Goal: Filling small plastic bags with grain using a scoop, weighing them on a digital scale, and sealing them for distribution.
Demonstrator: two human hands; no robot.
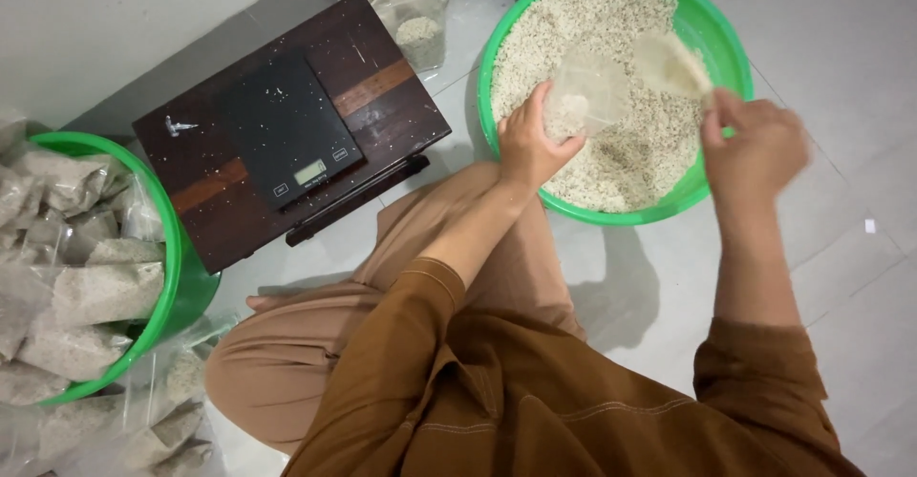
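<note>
Filling a small bag from the green basin.
My left hand clamps the clear bag over the grain; my right hand grips the scoop, tipping next, I judge.

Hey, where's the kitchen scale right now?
In the head view, the black scale sits upper left on a small dark wooden table, between the two green basins, left of the left hand.
</note>
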